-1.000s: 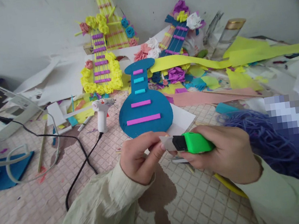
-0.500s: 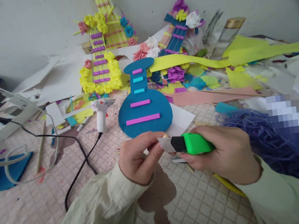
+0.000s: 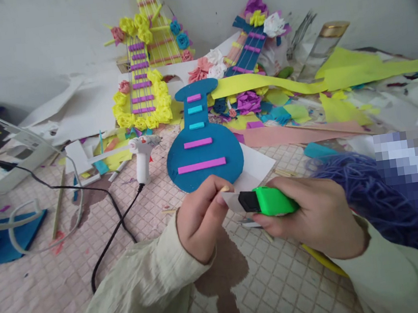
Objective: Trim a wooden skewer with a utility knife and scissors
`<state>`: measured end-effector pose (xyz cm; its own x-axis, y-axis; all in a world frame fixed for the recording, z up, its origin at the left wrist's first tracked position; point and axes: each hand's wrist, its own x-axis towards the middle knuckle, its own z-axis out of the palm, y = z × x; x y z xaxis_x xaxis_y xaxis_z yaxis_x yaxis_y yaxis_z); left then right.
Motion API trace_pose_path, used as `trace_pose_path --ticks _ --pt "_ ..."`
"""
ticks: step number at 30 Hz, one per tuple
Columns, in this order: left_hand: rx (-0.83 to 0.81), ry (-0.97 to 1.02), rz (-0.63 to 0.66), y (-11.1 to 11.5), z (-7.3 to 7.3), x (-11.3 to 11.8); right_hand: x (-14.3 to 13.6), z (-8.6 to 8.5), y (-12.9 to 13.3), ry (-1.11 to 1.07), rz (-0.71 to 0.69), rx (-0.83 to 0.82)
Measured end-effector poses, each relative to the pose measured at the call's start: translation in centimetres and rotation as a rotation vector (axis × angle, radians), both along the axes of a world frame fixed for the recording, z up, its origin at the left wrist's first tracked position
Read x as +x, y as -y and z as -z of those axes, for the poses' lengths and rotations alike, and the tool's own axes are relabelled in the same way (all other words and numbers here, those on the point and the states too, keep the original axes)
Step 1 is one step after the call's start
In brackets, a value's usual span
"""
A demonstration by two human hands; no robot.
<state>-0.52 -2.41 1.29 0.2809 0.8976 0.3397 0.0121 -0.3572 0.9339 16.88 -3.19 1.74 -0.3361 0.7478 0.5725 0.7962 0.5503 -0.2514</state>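
My right hand point(image 3: 312, 214) is closed around a green utility knife point(image 3: 276, 201), its wide blade point(image 3: 232, 201) pointing left. In a pinch, my left hand point(image 3: 203, 216) holds a small wooden stick point(image 3: 224, 189), of which only the pale tip shows. The blade's end meets my left fingertips beside that tip; whether it touches the wood I cannot tell. Just beyond both hands lies a blue guitar-shaped cutout point(image 3: 204, 152) with pink and light-blue bars across it. A white sheet point(image 3: 258, 165) sticks out from under its right side.
A white glue gun point(image 3: 141, 160) stands left of the cutout, its black cord point(image 3: 121, 224) trailing over the table. Purple-blue yarn point(image 3: 355, 183) is heaped at right. Decorated paper guitars point(image 3: 140, 83) lean at the back, near a gold-capped jar point(image 3: 327, 43) and yellow crepe paper point(image 3: 272, 84).
My left hand has turned slightly and shifted a little right, showing more of the stick's tip. The knife stays nearly in place. The whole view has drifted slightly.
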Motion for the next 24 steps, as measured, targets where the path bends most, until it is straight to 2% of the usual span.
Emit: trace_pose_path --ticks 10,18,24 --pt "0.168 -0.057 0.003 -0.2 -0.1 -0.1 0.1 0.0 0.1 -0.039 -0.010 -0.055" --pt "0.248 -0.062 0.103 -0.8 0.8 -0.7 -0.1 -0.2 0.4 -0.092 -0.031 -0.113" --pt "0.310 -0.063 0.094 -1.0 0.9 -0.8 -0.5 -0.5 0.4 -0.157 -0.074 -0.155"
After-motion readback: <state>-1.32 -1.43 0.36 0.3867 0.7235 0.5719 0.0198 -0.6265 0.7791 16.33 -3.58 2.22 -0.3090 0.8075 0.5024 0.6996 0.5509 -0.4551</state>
